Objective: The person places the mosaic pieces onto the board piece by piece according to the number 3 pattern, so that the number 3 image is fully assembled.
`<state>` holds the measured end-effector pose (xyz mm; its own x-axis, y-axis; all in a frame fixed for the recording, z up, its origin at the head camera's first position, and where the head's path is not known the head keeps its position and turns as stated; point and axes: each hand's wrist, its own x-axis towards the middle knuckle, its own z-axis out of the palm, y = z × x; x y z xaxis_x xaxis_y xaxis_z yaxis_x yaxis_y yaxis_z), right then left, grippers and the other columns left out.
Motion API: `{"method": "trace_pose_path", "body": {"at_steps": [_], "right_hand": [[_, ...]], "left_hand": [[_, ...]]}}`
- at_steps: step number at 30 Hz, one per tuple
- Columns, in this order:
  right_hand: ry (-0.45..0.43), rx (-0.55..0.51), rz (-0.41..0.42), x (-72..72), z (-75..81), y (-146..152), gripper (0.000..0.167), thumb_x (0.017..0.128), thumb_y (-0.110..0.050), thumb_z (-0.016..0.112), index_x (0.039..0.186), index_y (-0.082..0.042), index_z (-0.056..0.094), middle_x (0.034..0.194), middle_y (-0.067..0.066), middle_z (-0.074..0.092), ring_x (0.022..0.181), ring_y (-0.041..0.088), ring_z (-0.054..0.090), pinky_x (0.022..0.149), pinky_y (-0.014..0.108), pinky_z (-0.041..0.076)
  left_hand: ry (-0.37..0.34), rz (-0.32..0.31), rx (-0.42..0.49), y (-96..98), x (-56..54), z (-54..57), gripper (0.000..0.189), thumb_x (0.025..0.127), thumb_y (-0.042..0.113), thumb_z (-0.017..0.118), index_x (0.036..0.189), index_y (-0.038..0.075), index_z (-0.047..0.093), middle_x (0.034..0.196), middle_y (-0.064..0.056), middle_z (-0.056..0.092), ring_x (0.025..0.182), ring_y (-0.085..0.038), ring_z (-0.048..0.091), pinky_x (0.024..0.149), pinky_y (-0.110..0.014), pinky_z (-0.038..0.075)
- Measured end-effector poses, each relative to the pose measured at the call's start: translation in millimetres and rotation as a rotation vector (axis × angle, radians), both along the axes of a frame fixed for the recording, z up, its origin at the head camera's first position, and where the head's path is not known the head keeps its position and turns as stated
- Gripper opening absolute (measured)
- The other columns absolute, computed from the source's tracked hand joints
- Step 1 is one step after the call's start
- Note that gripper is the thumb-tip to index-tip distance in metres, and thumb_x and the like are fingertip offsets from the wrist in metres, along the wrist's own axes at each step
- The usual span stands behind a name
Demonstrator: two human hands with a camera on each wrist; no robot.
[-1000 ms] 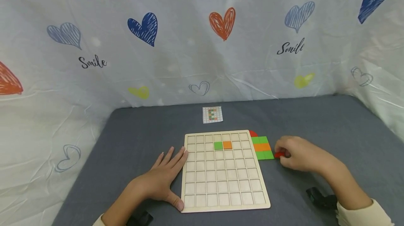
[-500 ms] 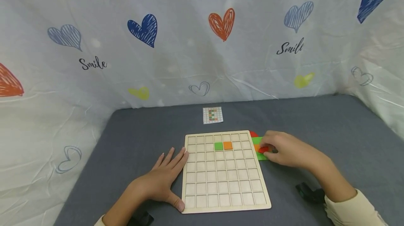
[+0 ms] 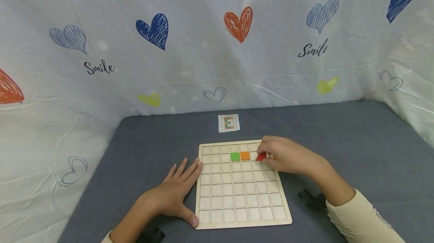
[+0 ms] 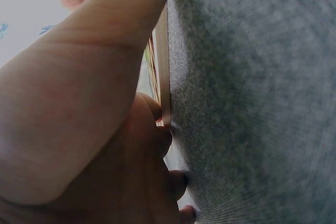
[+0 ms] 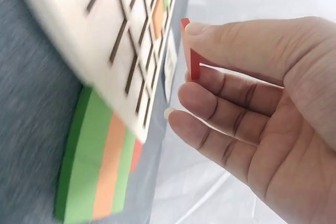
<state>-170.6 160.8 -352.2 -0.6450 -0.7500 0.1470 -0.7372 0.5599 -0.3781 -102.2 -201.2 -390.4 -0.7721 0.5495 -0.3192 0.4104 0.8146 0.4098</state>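
Note:
A wooden grid board (image 3: 242, 222) lies on the table, with a green tile (image 3: 235, 156) and an orange tile (image 3: 245, 156) side by side in its second row. Along the board's left edge rests my left hand (image 3: 173, 194), fingers spread, thumb at the lower corner; the left wrist view shows the fingertips against the wooden edge. Over the board's upper right part, my right hand (image 3: 288, 155) pinches a red tile (image 5: 195, 64) with a curved edge between thumb and fingers. In the right wrist view that tile is held above the board's surface.
Beside the board's right edge sit green and orange tiles (image 5: 107, 156) in rows, with another red piece (image 5: 136, 156) behind them; the right hand mostly hides them in the head view. A small pattern card (image 3: 228, 123) lies beyond the board. A heart-printed curtain (image 3: 190, 47) hangs behind.
My right hand has carried the red tile leftward from the table right of the loose tiles, over them, to above the board. The left hand stays at the board's edge.

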Motion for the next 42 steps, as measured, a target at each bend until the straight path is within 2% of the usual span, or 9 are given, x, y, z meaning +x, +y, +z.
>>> {"method": "trace_pose_path", "body": {"at_steps": [11,18,29,42], "right_hand": [[0.013,0.012,0.039,-8.3,0.5,-25,0.012,0.086,-0.002,0.078,0.095,-0.009,0.076,0.09,-0.003,0.061,0.079,0.012,0.057,0.072,0.031,0.051],[0.008,0.019,0.05,-11.2,1.3,-38,0.014,0.086,0.003,0.074,0.097,-0.006,0.076,0.092,-0.001,0.061,0.082,0.015,0.058,0.074,0.032,0.052],[0.025,0.012,0.093,-16.8,-4.7,-60,0.014,0.086,0.002,0.074,0.094,-0.009,0.075,0.089,-0.002,0.06,0.077,0.011,0.054,0.071,0.027,0.05],[0.05,0.062,0.057,-20.2,-13.2,-84,0.014,0.084,0.0,0.075,0.084,-0.013,0.071,0.08,-0.006,0.054,0.072,0.012,0.052,0.065,0.027,0.047]], "left_hand": [[-0.004,-0.002,-0.007,0.9,0.6,1.1,0.142,0.058,0.08,0.074,0.163,0.018,0.003,0.168,-0.001,-0.005,0.15,-0.036,-0.011,0.116,-0.063,-0.001],[-0.003,0.002,-0.007,0.8,1.3,1.8,0.142,0.058,0.08,0.075,0.163,0.018,0.004,0.168,-0.001,-0.006,0.15,-0.036,-0.012,0.116,-0.063,-0.001],[0.009,-0.001,-0.008,0.5,1.2,0.2,0.142,0.057,0.081,0.073,0.163,0.018,0.003,0.168,-0.001,-0.005,0.15,-0.035,-0.012,0.116,-0.062,-0.001],[0.015,-0.013,0.008,1.1,0.3,-0.5,0.142,0.058,0.079,0.075,0.163,0.015,0.004,0.168,-0.004,-0.005,0.15,-0.039,-0.01,0.115,-0.065,0.001]]}}
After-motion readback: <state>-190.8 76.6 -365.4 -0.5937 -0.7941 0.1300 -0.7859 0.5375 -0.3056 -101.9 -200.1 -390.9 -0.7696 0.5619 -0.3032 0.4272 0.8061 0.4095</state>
